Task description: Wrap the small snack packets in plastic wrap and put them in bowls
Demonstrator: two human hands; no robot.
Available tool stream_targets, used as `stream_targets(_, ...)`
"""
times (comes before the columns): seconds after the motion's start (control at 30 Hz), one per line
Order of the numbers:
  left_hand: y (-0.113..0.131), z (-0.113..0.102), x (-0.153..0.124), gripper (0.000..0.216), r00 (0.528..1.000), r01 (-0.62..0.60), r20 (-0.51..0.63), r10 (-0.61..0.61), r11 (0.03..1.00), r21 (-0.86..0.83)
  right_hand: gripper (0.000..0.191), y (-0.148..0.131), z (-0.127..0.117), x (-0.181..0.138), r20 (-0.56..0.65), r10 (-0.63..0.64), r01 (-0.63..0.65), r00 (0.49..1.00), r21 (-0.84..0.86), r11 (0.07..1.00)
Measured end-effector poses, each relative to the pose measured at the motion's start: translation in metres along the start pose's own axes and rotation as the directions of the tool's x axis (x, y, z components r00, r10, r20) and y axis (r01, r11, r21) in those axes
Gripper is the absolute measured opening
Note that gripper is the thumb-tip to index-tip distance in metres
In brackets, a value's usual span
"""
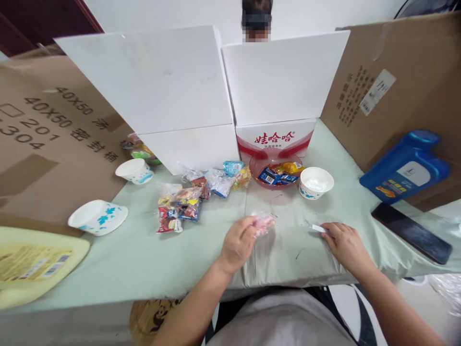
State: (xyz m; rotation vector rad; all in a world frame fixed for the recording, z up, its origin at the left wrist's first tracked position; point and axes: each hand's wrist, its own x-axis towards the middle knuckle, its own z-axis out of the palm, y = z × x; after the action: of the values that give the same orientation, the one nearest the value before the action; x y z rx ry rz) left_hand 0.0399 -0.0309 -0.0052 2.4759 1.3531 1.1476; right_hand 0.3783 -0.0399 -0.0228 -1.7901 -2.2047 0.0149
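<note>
table (144,274), pink bowl (256,177) containing blue and yellow packets (268,176), paper cup (311,193) beside it containing clear wrapping (317,184), pink packet (265,224) in front of the bowl, pinched by left hand (236,244), white strip (318,228) in front of the cup, pinched by right hand (346,243)

Green-covered table (173,269) | left: yellow bottle (39,264), two paper bowls (104,218) | middle: snack packets (189,196), pink bowl (256,170) | right: third paper bowl (308,191), phone (412,233), blue bottle (406,166)

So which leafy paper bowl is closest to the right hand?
The leafy bowl beside the pink bowl; the other two leafy bowls sit far left, by the brown box.
</note>
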Motion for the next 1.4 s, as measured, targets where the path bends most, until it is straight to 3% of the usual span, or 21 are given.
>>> stream_targets(0.07, 0.006, 0.006, -0.004, 0.017, 0.959, -0.236, 0.158, 0.236, 0.972, -0.018, 0.027, -0.006, -0.002, 0.001, -0.007, -0.008, 0.008, 1.000, 0.063, 0.998)
stream_targets(0.13, 0.010, 0.008, -0.011, 0.025, 0.905, -0.321, 0.258, 0.338, 0.941, -0.103, 0.028, -0.015, -0.006, 0.003, -0.022, -0.022, 0.025, 1.000, 0.115, 0.993)
stream_targets(0.17, 0.010, 0.008, -0.015, 0.027, 0.905, -0.322, 0.247, 0.347, 0.937, -0.136, 0.028, -0.022, -0.008, 0.004, -0.029, -0.043, 0.046, 0.999, 0.141, 0.989)
stream_targets(0.33, 0.005, 0.011, -0.029, 0.039, 0.992, -0.122, -0.047, 0.117, 0.984, -0.129, 0.029, -0.077, -0.017, 0.010, -0.047, -0.293, 0.296, 0.955, 0.231, 0.927)
stream_targets(0.43, 0.001, 0.015, -0.029, 0.056, 0.999, 0.041, 0.016, -0.039, 0.986, -0.163, 0.029, -0.109, -0.018, 0.017, 0.003, -0.417, 0.410, 0.909, 0.168, 0.896)
stream_targets(0.5, -0.001, 0.016, -0.026, 0.066, 0.992, 0.097, 0.093, -0.080, 0.977, -0.188, 0.029, -0.120, -0.018, 0.021, 0.057, -0.449, 0.441, 0.892, 0.114, 0.890)
stream_targets(0.6, -0.002, 0.015, -0.024, 0.066, 0.987, 0.099, 0.141, -0.072, 0.976, -0.193, 0.028, -0.112, -0.019, 0.026, 0.117, -0.423, 0.417, 0.899, 0.071, 0.906)
stream_targets(0.8, 0.001, 0.013, -0.023, 0.023, 0.992, 0.108, 0.089, -0.090, 0.970, -0.219, 0.029, -0.034, -0.019, 0.022, 0.121, -0.166, 0.171, 0.979, -0.032, 0.985)
stream_targets(0.9, 0.001, 0.013, -0.022, 0.011, 0.993, 0.102, 0.090, -0.081, 0.959, -0.265, 0.027, -0.014, -0.015, 0.018, 0.049, -0.063, 0.067, 0.997, -0.096, 0.993)
stream_targets(1.03, 0.001, 0.012, -0.022, 0.013, 0.994, 0.093, 0.089, -0.066, 0.937, -0.336, 0.031, -0.043, -0.010, 0.022, -0.090, -0.160, 0.172, 0.983, 0.147, 0.974)
stream_targets(1.1, 0.002, 0.012, -0.023, 0.017, 0.995, 0.087, 0.076, -0.062, 0.921, -0.379, 0.045, -0.071, -0.007, 0.028, -0.090, -0.261, 0.276, 0.961, 0.299, 0.913)
stream_targets(1.2, 0.003, 0.012, -0.025, 0.029, 0.997, 0.081, 0.031, -0.075, 0.907, -0.413, 0.068, -0.105, 0.001, 0.038, -0.047, -0.365, 0.354, 0.930, 0.389, 0.850)
stream_targets(1.23, 0.003, 0.011, -0.025, 0.035, 0.997, 0.081, 0.018, -0.081, 0.912, -0.403, 0.068, -0.112, 0.004, 0.041, -0.036, -0.375, 0.358, 0.926, 0.394, 0.847)
stream_targets(1.3, 0.001, 0.009, -0.026, 0.042, 0.996, 0.090, 0.004, -0.094, 0.932, -0.350, 0.045, -0.116, 0.009, 0.046, -0.030, -0.376, 0.355, 0.926, 0.403, 0.844)
stream_targets(1.37, -0.003, 0.007, -0.026, 0.036, 0.992, 0.106, -0.038, -0.123, 0.950, -0.295, 0.020, -0.111, 0.011, 0.049, -0.061, -0.345, 0.336, 0.936, 0.441, 0.832)
stream_targets(1.4, -0.005, 0.006, -0.025, 0.030, 0.986, 0.120, -0.078, -0.147, 0.954, -0.276, 0.017, -0.106, 0.011, 0.050, -0.089, -0.314, 0.317, 0.945, 0.471, 0.823)
